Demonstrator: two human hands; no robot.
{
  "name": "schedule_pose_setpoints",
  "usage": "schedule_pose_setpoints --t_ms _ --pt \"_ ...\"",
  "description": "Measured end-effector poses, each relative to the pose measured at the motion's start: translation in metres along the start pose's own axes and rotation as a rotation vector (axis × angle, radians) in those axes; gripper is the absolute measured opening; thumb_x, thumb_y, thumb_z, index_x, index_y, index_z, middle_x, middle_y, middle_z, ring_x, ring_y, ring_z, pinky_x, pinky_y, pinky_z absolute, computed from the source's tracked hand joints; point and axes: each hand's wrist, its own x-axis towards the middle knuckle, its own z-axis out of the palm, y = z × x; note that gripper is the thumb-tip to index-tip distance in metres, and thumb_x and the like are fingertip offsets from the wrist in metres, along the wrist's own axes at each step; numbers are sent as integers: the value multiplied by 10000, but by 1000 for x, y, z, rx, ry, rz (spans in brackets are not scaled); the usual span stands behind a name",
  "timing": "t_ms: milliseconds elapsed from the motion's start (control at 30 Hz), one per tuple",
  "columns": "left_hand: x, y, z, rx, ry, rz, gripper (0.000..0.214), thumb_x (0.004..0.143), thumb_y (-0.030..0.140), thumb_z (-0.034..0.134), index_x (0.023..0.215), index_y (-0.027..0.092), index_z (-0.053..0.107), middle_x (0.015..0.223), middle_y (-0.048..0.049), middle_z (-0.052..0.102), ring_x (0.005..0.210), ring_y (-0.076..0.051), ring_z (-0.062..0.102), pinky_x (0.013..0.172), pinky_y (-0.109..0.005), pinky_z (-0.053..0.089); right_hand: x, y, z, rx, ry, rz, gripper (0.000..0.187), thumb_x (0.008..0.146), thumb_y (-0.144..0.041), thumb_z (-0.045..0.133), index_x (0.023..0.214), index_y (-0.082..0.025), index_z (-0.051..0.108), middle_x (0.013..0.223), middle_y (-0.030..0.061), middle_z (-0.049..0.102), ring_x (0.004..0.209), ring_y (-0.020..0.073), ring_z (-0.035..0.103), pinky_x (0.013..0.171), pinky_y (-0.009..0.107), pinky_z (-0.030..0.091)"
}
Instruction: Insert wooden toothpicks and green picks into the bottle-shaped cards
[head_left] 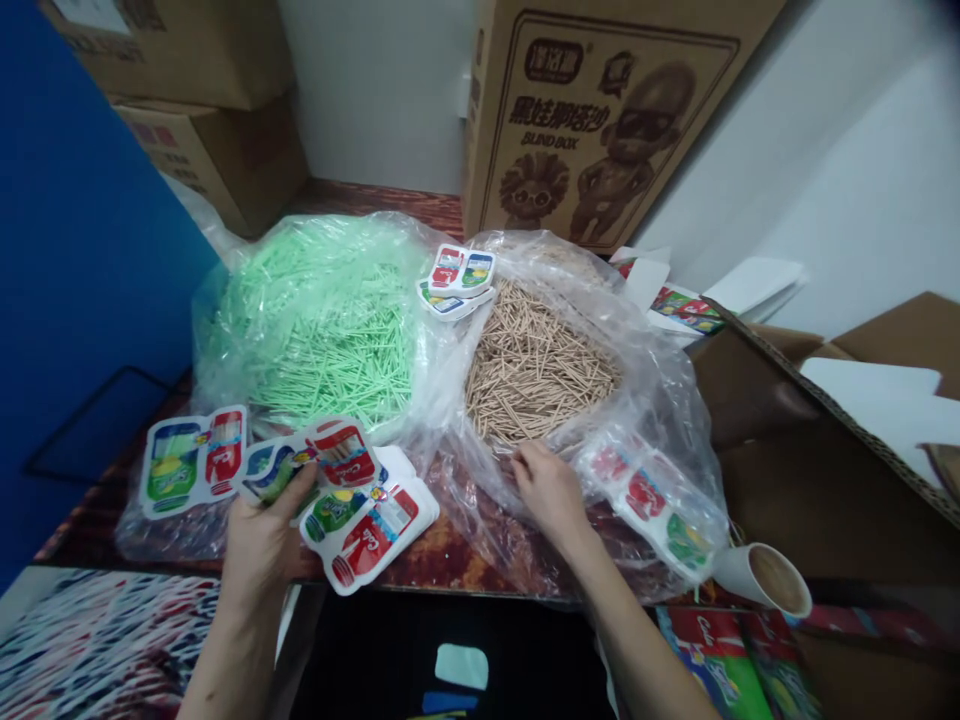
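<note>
My left hand [262,540] grips a fan of printed plastic packs [345,500] with red and green bottle pictures, thumb on top of them. My right hand [547,490] reaches into the near edge of a clear plastic bag [660,400] full of tan wooden sticks [532,370]; its fingers curl down among the sticks, and whether they hold any is hidden. A second clear bag holds green sticks [322,320] to the left. Another printed pack [193,460] lies flat at the left, and a small stack of packs [456,280] rests between the two bags.
A wooden table [450,560] carries everything. A printed cardboard box [600,120] stands at the back, more boxes [217,110] at the back left, an open carton [825,450] at the right. A paper cup [765,578] lies tipped near the table's front right. A blue wall [67,300] is on the left.
</note>
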Motion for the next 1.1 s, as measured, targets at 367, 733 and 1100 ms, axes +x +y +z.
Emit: schedule_pose_setpoints --t_ms 367,733,1100 --pt "41 24 -99 106 208 163 400 502 273 854 851 136 716 812 -37 755 759 -206 696 756 -326 561 51 21 0 164 260 -125 300 882 -354 423 1067 -202 605 1038 103 616 867 242 604 810 390 472" --pt "123 28 -154 472 248 151 466 489 359 807 869 112 695 735 -68 719 726 -259 671 714 -394 543 27 11 20 372 239 -155 258 882 -389 434 911 -221 628 958 98 667 919 266 612 832 423 476" --pt "60 1 -86 1059 68 750 182 872 270 507 945 187 652 981 -88 670 974 -246 606 901 -374 452 77 -109 17 416 25 -476 234 931 -174 401 944 -189 634 915 83 658 923 219 584 830 336 449"
